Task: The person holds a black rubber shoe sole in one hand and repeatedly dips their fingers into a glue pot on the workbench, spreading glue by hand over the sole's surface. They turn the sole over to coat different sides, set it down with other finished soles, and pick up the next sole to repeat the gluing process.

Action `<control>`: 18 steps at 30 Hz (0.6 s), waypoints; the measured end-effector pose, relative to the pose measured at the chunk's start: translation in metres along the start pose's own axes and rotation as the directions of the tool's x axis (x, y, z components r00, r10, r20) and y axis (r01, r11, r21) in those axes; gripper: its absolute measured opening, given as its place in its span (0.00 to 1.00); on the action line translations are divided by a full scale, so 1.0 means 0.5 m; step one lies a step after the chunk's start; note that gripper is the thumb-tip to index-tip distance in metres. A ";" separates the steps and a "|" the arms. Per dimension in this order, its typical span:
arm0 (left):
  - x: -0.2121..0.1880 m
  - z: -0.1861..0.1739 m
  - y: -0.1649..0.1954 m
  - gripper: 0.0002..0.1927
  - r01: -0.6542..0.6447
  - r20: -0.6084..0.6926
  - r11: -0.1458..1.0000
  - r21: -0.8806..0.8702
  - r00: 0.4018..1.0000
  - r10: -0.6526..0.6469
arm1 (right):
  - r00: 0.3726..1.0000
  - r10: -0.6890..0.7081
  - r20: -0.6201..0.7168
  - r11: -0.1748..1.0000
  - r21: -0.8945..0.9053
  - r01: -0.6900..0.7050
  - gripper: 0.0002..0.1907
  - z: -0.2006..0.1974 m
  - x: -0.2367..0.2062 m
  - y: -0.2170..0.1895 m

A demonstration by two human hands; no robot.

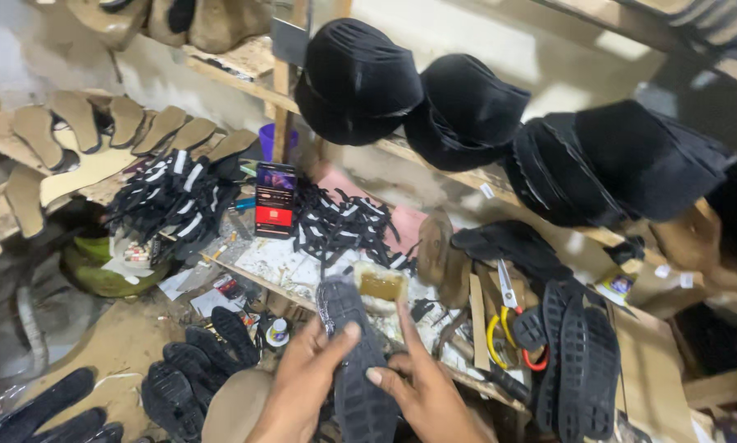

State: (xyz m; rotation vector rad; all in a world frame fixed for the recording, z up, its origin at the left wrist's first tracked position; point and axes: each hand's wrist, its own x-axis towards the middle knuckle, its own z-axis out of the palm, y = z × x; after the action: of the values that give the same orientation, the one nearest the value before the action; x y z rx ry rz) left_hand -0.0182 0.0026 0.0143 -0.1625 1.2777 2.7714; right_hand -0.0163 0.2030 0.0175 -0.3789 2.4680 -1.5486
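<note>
Cluttered workbench (pixel 286 262); both hands (pixel 368 390) grip black sole (pixel 356 361) between them.

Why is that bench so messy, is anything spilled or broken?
Nothing looks broken or spilled. The black sole in both hands looks whole. The scissors lie half buried among soles, and paper scraps litter the bench edge.

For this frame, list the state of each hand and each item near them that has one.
Left hand: gripping the black sole.
Right hand: gripping the sole's other edge.
Black sole: held up, tread facing the camera.
Glue pot: open, amber contents showing.
Scissors: lying on the bench, blades closed.
</note>
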 end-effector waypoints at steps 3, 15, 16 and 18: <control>0.007 -0.054 -0.043 0.29 0.046 -0.037 0.998 -0.051 0.998 -0.048 | 0.970 -0.240 -0.047 0.908 -0.364 0.207 0.40 -0.031 0.068 -0.012; 0.016 -0.114 -0.070 0.42 0.043 0.033 0.970 0.239 0.998 -0.053 | 0.973 -0.209 -0.094 0.507 -0.861 0.026 0.24 -0.081 0.207 -0.013; 0.020 -0.105 -0.073 0.41 0.051 0.016 0.973 0.226 0.998 -0.056 | 0.973 -0.210 -0.098 0.541 -0.840 0.032 0.24 -0.083 0.206 -0.006; 0.026 -0.082 -0.085 0.40 0.057 0.041 0.979 0.197 0.997 -0.066 | 0.928 -0.369 0.047 0.515 -0.821 0.246 0.26 -0.085 0.212 0.001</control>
State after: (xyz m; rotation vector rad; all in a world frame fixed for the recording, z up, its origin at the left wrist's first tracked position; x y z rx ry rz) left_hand -0.0235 -0.0005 -0.0458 -0.1190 1.4963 2.5629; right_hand -0.1299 0.2056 0.0316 -0.9226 3.2364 -0.3316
